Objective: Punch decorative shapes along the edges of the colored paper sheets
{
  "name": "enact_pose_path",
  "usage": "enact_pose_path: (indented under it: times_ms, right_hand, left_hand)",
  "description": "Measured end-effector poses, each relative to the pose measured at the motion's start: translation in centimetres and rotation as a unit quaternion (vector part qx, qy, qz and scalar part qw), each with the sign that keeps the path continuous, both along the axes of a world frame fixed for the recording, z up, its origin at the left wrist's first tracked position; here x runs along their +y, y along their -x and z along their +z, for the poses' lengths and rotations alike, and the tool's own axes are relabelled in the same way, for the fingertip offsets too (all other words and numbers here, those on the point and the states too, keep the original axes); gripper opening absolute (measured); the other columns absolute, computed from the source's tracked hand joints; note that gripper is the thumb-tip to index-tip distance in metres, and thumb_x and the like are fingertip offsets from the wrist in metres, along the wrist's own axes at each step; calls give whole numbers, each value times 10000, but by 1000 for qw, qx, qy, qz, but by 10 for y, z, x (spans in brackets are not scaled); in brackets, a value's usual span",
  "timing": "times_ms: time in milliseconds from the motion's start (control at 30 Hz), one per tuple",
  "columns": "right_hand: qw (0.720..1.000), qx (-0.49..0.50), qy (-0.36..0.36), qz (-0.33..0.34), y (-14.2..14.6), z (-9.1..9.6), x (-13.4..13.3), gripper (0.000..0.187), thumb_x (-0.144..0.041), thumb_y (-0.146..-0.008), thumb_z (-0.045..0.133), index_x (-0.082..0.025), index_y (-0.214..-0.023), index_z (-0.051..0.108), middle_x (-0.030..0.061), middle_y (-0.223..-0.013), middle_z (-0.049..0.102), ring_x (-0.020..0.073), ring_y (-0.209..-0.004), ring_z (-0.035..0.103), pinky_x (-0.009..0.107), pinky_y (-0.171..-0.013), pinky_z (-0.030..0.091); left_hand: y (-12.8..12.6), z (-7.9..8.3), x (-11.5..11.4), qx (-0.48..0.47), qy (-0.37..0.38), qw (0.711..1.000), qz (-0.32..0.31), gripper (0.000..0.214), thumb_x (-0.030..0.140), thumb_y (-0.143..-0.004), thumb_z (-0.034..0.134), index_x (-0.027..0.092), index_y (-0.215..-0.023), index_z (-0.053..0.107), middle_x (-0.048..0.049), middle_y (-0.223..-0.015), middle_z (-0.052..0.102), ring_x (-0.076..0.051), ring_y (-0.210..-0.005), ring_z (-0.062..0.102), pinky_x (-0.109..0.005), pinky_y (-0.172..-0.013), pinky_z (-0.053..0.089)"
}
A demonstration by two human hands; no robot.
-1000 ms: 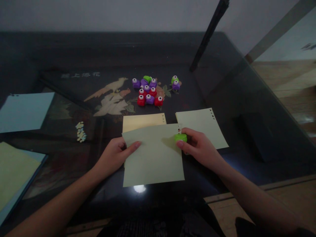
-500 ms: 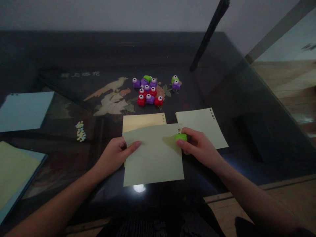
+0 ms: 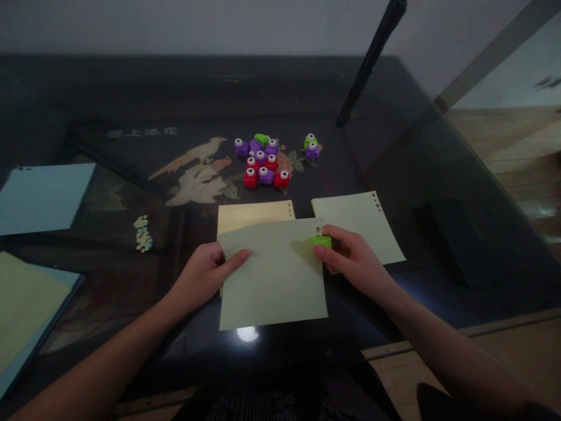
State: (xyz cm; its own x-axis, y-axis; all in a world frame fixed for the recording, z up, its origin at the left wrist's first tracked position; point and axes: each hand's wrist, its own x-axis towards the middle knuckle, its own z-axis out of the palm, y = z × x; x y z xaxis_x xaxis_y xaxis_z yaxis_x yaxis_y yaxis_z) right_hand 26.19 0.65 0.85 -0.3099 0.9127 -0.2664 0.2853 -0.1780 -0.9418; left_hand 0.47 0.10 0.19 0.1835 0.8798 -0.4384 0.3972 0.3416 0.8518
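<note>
A pale green sheet of paper point(image 3: 272, 280) is held up above the dark table, with small punched holes near its upper right corner. My left hand point(image 3: 210, 269) pinches its left edge, thumb on top and fingers underneath. In my right hand point(image 3: 353, 254) is a green craft punch point(image 3: 321, 242), set on the sheet's right edge just below the holes; my thumb presses on it. Behind the sheet lies a cream paper stack point(image 3: 254, 214), partly covered. To the right, partly behind my right hand, rests another pale stack point(image 3: 357, 222) with holes at its corner.
Several red, purple and green craft punches point(image 3: 265, 174) cluster farther back, with two more point(image 3: 311, 151) to their right. Small paper cut-outs point(image 3: 142, 234) lie left. Blue paper point(image 3: 48, 196) and yellow-green paper point(image 3: 30, 304) are at far left. A black pole point(image 3: 370, 67) rises at the back.
Almost nothing differs. Both hands keep their grip, and the sheet and green punch have shifted only very slightly.
</note>
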Motion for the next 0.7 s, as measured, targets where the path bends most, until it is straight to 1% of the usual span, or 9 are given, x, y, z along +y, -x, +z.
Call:
enact_pose_path:
  times_ms: [133, 267, 400, 567, 700]
  right_hand:
    - [1000, 9, -4, -4, 1, 1, 1, 252, -421, -806, 605, -179, -774, 543, -51, -605, 422, 75, -504, 400, 229, -452, 292]
    - [1000, 19, 5, -9, 1, 0, 4, 255, -419, -797, 610, -180, -760, 532, -58, -585, 401, 70, -483, 383, 226, -432, 265]
    - [999, 35, 27, -13, 1, -3, 6, 260, -409, -778, 633, -184, -738, 507, -73, -545, 385, 63, -446, 370, 223, -408, 241]
    - [997, 52, 48, -13, 1, -4, 7, 274, -411, -784, 632, -190, -715, 486, -93, -498, 372, 42, -376, 317, 220, -363, 183]
    - [997, 55, 49, -11, 1, -6, 7, 272, -402, -790, 635, -193, -701, 487, -100, -459, 370, 38, -352, 313, 212, -346, 184]
  left_hand:
    - [-1, 1, 1, 23, -10, 1000, -7, 270, 426, -766, 591, 171, -707, 656, -54, -681, 738, -193, -567, 662, -250, -460, 504]
    - [-2, 1, 2, 29, -16, 999, -5, 281, 432, -759, 594, 166, -685, 648, -57, -660, 728, -187, -551, 652, -245, -450, 495]
    - [-2, 1, 2, 15, -10, 1000, -1, 289, 445, -758, 604, 163, -715, 651, -61, -692, 736, -192, -572, 662, -249, -470, 511]
    - [-4, 3, 2, 1, -3, 1000, 12, 292, 446, -747, 621, 157, -719, 647, -66, -709, 742, -195, -578, 668, -245, -472, 517]
    - [-5, 5, 3, 4, 7, 1000, 10, 261, 425, -748, 613, 169, -701, 643, -66, -713, 745, -196, -573, 670, -246, -460, 517]
